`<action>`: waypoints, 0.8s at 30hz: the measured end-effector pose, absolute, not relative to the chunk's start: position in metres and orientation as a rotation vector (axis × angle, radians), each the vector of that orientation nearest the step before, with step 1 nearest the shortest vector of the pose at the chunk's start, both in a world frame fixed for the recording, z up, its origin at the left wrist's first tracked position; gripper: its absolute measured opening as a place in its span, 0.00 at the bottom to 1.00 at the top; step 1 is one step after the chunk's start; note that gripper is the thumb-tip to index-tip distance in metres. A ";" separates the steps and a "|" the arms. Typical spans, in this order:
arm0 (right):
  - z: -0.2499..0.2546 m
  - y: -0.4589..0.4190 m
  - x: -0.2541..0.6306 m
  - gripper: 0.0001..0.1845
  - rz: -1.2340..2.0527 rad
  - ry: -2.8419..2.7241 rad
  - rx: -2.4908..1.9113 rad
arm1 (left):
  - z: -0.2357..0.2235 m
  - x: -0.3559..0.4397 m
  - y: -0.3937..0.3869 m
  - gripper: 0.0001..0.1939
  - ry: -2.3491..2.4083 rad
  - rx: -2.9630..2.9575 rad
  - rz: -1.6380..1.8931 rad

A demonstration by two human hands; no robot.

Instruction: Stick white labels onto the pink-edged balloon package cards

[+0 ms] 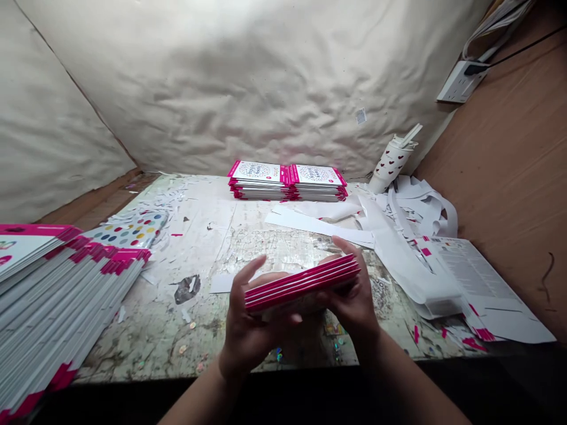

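Between my two hands, above the table's front part, is a small stack of flat packets [303, 284] with pink edges turned toward me. My left hand [250, 321] is closed around its left end, thumb underneath in front and fingers behind. On the right end, my right hand [357, 301] grips the same stack, with one finger raised behind it. The stack tilts up to the right, and its faces are mostly hidden. Farther back, two piles of similar pink-and-white packets [287, 180] stand side by side against the wall.
A large fanned pile of pink-edged packets [66, 301] fills the left. White paper strips [398, 254] and a printed sheet [482, 289] lie at the right. Behind them stands a white cup with hearts [392, 164]. Paper scraps litter the worn table [155, 330]. A socket [463, 81] hangs above right.
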State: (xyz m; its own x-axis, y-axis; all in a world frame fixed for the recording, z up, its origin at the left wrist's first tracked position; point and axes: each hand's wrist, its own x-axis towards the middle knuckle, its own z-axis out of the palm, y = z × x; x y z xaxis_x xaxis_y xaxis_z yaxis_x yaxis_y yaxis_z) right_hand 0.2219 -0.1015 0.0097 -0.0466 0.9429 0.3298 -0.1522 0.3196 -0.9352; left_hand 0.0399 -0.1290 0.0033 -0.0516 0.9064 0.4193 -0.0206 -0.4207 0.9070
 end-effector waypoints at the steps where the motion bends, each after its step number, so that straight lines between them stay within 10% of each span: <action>1: 0.006 -0.100 0.225 0.45 1.115 -1.305 -0.838 | -0.002 0.037 -0.130 0.37 1.000 1.470 1.482; 4: -0.011 -0.095 0.235 0.33 1.375 -1.470 -0.823 | -0.017 0.032 -0.129 0.17 1.070 1.345 1.228; 8: -0.035 -0.093 0.251 0.13 1.518 -1.544 -0.841 | -0.022 0.028 -0.122 0.17 1.048 1.249 1.091; 18: -0.018 -0.065 0.303 0.25 1.598 -0.978 -1.191 | -0.047 -0.032 -0.120 0.28 1.686 2.263 0.252; 24: -0.032 -0.041 0.221 0.25 1.942 -1.016 -1.057 | -0.065 -0.028 -0.120 0.25 1.844 2.328 0.480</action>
